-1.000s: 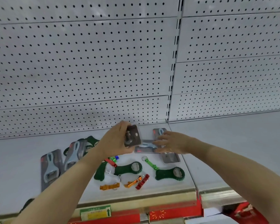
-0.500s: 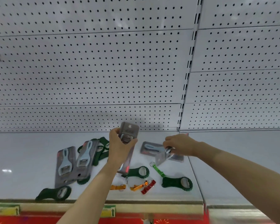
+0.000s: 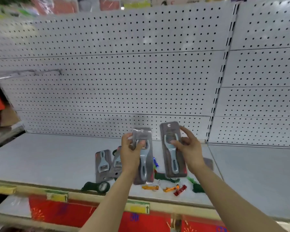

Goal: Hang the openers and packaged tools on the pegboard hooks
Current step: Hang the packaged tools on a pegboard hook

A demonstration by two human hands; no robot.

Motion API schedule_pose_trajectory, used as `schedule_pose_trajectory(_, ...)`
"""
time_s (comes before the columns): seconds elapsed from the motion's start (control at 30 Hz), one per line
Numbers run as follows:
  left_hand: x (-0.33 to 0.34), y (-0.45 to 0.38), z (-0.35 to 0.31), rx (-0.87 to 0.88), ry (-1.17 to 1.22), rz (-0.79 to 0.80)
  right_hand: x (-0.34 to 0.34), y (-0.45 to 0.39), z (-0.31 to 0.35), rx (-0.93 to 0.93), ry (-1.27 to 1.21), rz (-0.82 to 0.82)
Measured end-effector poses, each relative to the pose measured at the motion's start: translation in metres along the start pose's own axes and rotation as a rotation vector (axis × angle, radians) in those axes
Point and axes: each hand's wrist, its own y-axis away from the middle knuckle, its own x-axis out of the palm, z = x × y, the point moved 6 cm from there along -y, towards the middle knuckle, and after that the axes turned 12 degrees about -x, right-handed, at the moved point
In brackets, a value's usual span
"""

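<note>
My left hand (image 3: 130,152) grips a packaged silver opener (image 3: 145,164) upright by its upper part, above the shelf. My right hand (image 3: 188,148) holds a second packaged opener (image 3: 172,158) upright beside it, thumb across its front. Both packs are raised in front of the white pegboard (image 3: 124,72). A blurred metal hook (image 3: 33,72) sticks out of the pegboard at far left. On the shelf (image 3: 49,158) lie two more packaged openers (image 3: 105,163), green openers (image 3: 99,186) and small orange (image 3: 150,187) and red (image 3: 180,191) keychain openers.
A slotted upright (image 3: 223,72) divides the pegboard from a second panel at right. The shelf's front edge carries yellow price tags (image 3: 139,209) over red goods below. Blurred coloured packages show along the top edge, and red items stand at far left.
My right hand has lifted a packaged opener off the shelf and holds it upright. My left hand has raised its pack a little. The view has tilted up and shifted left.
</note>
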Motion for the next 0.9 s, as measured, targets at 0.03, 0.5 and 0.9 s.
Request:
schedule_pose_trajectory(0.03,-0.013,0.006,-0.006,0.004,0.032,0.008,0.01,0.009,0.006,-0.009,-0.028,-0.025)
schedule_pose_trajectory(0.5,-0.242,0.042,-0.089,0.17,0.14,-0.142,0.197,0.11,0.098,-0.155,-0.163,-0.032)
schedule_pose_trajectory(0.9,-0.346,0.024,-0.121,0.247,0.166,-0.321,0.324,0.103,0.119,-0.203,-0.283,0.099)
